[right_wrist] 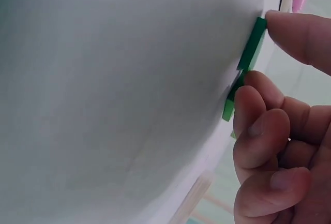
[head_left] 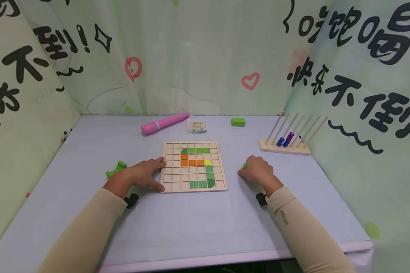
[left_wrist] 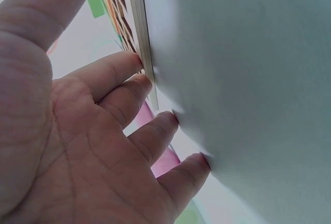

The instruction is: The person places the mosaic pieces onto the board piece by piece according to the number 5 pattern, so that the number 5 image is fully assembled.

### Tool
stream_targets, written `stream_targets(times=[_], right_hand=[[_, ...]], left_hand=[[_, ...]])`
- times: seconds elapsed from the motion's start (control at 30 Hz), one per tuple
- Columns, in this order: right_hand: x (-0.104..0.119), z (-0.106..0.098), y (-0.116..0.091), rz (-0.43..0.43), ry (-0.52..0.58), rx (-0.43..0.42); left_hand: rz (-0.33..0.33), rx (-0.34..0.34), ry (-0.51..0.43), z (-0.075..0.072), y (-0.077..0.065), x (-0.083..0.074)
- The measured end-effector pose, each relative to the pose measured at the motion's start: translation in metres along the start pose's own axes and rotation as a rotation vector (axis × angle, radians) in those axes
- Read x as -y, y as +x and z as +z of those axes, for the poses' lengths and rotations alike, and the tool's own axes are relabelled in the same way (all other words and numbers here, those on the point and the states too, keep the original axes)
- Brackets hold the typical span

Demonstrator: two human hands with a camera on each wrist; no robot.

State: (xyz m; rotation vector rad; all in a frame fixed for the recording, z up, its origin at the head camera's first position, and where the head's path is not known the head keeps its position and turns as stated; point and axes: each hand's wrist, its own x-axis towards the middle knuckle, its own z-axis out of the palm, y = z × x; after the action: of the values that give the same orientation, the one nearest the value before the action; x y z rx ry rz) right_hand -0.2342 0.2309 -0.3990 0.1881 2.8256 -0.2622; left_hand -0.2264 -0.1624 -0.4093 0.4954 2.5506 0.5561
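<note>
A wooden grid board [head_left: 172,168] lies flat on the table, with green, orange and yellow tiles set in its squares. My left hand [head_left: 141,174] rests at the board's left edge, its fingers spread and fairly straight; the left wrist view shows fingertips [left_wrist: 135,61] touching the side of the board. To the right of the board, my right hand [head_left: 258,170] is low over the table. In the right wrist view its thumb and a finger pinch a dark green tile [right_wrist: 252,44] at the table surface. A lighter green piece [right_wrist: 228,109] shows beside those fingers, partly hidden.
A green curved block [head_left: 114,169] lies beside the left wrist. Behind the board are a thick pink pen [head_left: 165,123], a small printed card [head_left: 196,126] and a green block [head_left: 238,121]. A wooden peg stand [head_left: 285,148] with blue and purple beads stands back right.
</note>
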Motion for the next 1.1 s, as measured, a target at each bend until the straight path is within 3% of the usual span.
stream_targets(times=[0.33,0.77,1.1], right_hand=[[0.002,-0.004,0.002,-0.035,0.052,0.026],[0.009,0.002,0.006,-0.173,0.168,-0.034],[0.041,0.012,-0.007,-0.292,0.367,0.024]], left_hand=[[0.02,-0.005,0.006,0.001,0.001,0.004],[0.021,-0.007,-0.006,0.002,0.001,0.005],[0.012,-0.001,-0.004,0.001,0.001,0.005]])
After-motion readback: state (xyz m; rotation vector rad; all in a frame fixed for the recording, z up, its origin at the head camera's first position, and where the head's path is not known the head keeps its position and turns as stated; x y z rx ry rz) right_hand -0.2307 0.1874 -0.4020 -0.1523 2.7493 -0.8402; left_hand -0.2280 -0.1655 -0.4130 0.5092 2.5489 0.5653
